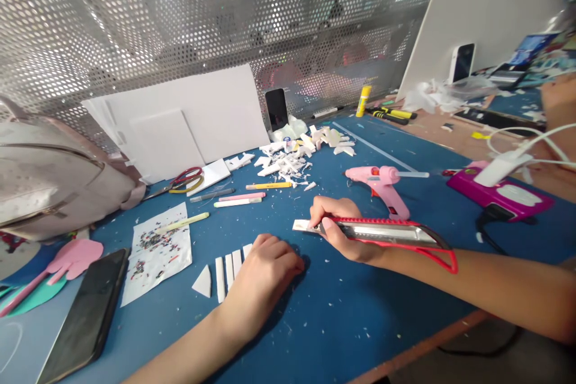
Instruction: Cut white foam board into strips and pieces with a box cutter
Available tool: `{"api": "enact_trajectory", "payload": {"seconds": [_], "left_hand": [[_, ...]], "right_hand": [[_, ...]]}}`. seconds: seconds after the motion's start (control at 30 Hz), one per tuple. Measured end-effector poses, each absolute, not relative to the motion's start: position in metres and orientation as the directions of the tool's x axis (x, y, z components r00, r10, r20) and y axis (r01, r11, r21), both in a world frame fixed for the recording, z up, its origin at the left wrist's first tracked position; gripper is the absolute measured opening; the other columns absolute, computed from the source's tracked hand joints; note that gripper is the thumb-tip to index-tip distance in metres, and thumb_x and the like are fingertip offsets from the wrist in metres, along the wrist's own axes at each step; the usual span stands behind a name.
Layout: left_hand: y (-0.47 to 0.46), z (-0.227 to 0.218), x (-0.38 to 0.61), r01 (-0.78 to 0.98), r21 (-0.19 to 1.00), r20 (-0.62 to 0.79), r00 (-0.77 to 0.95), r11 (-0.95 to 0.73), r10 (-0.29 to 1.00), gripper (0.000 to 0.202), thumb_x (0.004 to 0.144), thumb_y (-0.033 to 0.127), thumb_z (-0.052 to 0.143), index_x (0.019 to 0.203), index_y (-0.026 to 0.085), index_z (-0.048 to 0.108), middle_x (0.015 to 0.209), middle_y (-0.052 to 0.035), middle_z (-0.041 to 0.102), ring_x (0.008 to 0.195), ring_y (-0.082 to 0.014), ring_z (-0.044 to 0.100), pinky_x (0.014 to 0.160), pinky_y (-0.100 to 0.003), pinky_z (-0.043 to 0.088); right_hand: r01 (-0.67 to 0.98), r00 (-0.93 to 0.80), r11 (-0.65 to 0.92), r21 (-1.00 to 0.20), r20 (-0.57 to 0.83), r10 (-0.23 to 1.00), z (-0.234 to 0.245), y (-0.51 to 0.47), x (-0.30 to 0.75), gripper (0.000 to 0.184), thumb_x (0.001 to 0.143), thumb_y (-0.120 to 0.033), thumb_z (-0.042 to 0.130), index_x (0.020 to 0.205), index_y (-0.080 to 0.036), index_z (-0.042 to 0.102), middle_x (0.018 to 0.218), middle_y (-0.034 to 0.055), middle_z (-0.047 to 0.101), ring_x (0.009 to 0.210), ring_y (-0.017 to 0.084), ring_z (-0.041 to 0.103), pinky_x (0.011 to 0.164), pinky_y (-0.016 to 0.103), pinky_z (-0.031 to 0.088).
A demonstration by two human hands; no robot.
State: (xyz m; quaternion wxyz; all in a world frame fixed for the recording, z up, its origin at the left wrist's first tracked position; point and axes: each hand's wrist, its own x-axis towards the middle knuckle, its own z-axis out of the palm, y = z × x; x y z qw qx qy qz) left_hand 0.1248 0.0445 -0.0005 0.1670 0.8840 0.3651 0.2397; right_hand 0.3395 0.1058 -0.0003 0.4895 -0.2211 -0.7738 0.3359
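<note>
My right hand (339, 228) is closed around a red utility knife (382, 231), whose handle points back over my wrist. A small white piece (302, 225) shows at the knife's tip, by my fingertips; whether it is foam or part of the blade is unclear. My left hand (270, 264) rests on the blue tabletop with its fingers curled under, and anything inside them is hidden. Just left of it lie several white foam strips (220, 279), one partly covered by the hand. Beside them is a white foam triangle (203, 282).
A pink glue gun (380, 183) lies beyond my right hand. White foam scraps (288, 162) are heaped at the back. Pens, a pencil (269, 186) and scissors (180, 181) lie mid-left. A dark phone (85, 318) is at left, a purple power strip (499, 192) at right.
</note>
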Motion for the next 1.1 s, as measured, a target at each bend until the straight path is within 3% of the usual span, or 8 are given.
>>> {"api": "enact_trajectory", "payload": {"seconds": [0.27, 0.43, 0.57, 0.8, 1.1], "left_hand": [[0.042, 0.007, 0.128, 0.6, 0.362, 0.266, 0.667, -0.713, 0.696, 0.019, 0.103, 0.02, 0.046, 0.092, 0.018, 0.062, 0.084, -0.0032, 0.061, 0.078, -0.0192, 0.049, 0.078, -0.035, 0.036], [0.034, 0.005, 0.135, 0.666, 0.343, 0.21, 0.633, -0.663, 0.745, 0.022, 0.103, 0.014, 0.039, 0.091, 0.015, 0.058, 0.087, -0.0067, 0.056, 0.081, -0.0221, 0.045, 0.079, -0.038, 0.035], [0.036, -0.001, 0.142, 0.661, 0.415, 0.21, 0.599, -0.625, 0.773, 0.02, 0.103, 0.011, 0.04, 0.09, 0.017, 0.055, 0.089, -0.0047, 0.058, 0.083, -0.0211, 0.048, 0.081, -0.037, 0.036], [0.061, -0.001, 0.165, 0.566, 0.568, 0.243, 0.578, -0.597, 0.779, 0.015, 0.095, 0.01, 0.062, 0.085, 0.021, 0.055, 0.089, 0.0037, 0.064, 0.087, -0.0155, 0.057, 0.086, -0.03, 0.04], [0.067, -0.003, 0.169, 0.531, 0.543, 0.26, 0.63, -0.65, 0.732, 0.01, 0.096, 0.015, 0.063, 0.087, 0.021, 0.064, 0.092, 0.0017, 0.068, 0.091, -0.0174, 0.061, 0.088, -0.035, 0.039]], "right_hand": [[-0.004, -0.41, 0.687, -0.726, 0.628, 0.661, -0.003, 0.104, 0.341, 0.02, 0.095, -0.032, 0.05, 0.08, -0.02, 0.055, 0.057, -0.0042, 0.044, 0.047, 0.011, 0.04, 0.05, 0.027, 0.028], [-0.032, -0.35, 0.692, -0.721, 0.656, 0.668, 0.004, 0.1, 0.339, 0.018, 0.096, -0.031, 0.049, 0.084, -0.019, 0.058, 0.059, -0.0031, 0.047, 0.049, 0.012, 0.043, 0.051, 0.027, 0.031], [-0.077, -0.309, 0.669, -0.739, 0.656, 0.689, 0.006, 0.099, 0.336, 0.017, 0.099, -0.031, 0.047, 0.091, -0.02, 0.057, 0.063, -0.0026, 0.05, 0.052, 0.012, 0.048, 0.051, 0.027, 0.037], [-0.112, -0.287, 0.658, -0.745, 0.658, 0.696, 0.004, 0.099, 0.335, 0.018, 0.1, -0.033, 0.049, 0.092, -0.019, 0.058, 0.064, -0.0026, 0.05, 0.052, 0.012, 0.048, 0.051, 0.026, 0.037], [-0.093, -0.302, 0.66, -0.746, 0.653, 0.695, 0.007, 0.1, 0.338, 0.018, 0.099, -0.032, 0.05, 0.091, -0.019, 0.058, 0.065, -0.002, 0.051, 0.053, 0.012, 0.049, 0.052, 0.026, 0.037]]}}
